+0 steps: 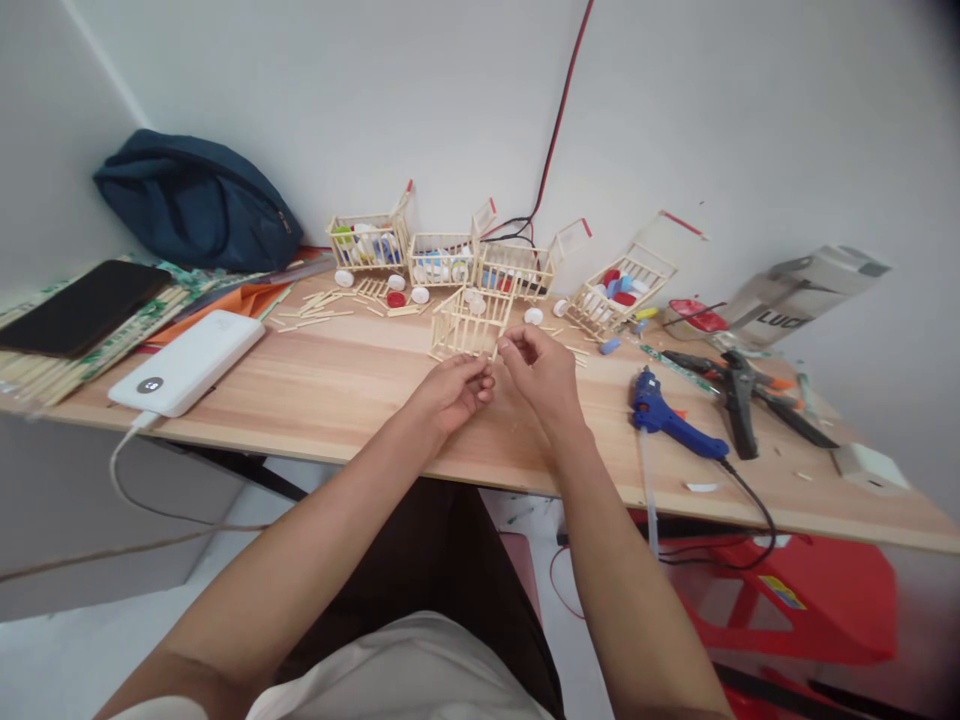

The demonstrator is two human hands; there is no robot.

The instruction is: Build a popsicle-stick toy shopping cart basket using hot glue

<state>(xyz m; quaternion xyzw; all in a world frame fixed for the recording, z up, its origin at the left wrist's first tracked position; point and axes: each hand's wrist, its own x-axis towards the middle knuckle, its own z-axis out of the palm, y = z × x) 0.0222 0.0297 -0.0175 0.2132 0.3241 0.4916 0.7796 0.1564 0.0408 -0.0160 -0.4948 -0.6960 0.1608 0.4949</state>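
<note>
My left hand [452,389] and my right hand [541,372] meet over the middle of the wooden table [330,385], fingers pinched together at the near bottom edge of a small cage-like cart of thin wooden sticks [472,322]. Both hands touch that stick frame. Whether a loose stick lies between the fingertips is too small to tell. Several finished stick carts [442,258] holding coloured bottle caps stand in a row behind it by the wall.
A blue glue gun [670,418] lies right of my hands, pliers [739,392] beyond it. A white power bank [187,361], a black phone [86,305] and a dark blue bag [195,200] sit left. Loose sticks and caps [330,305] are scattered. A red stool [795,600] stands below.
</note>
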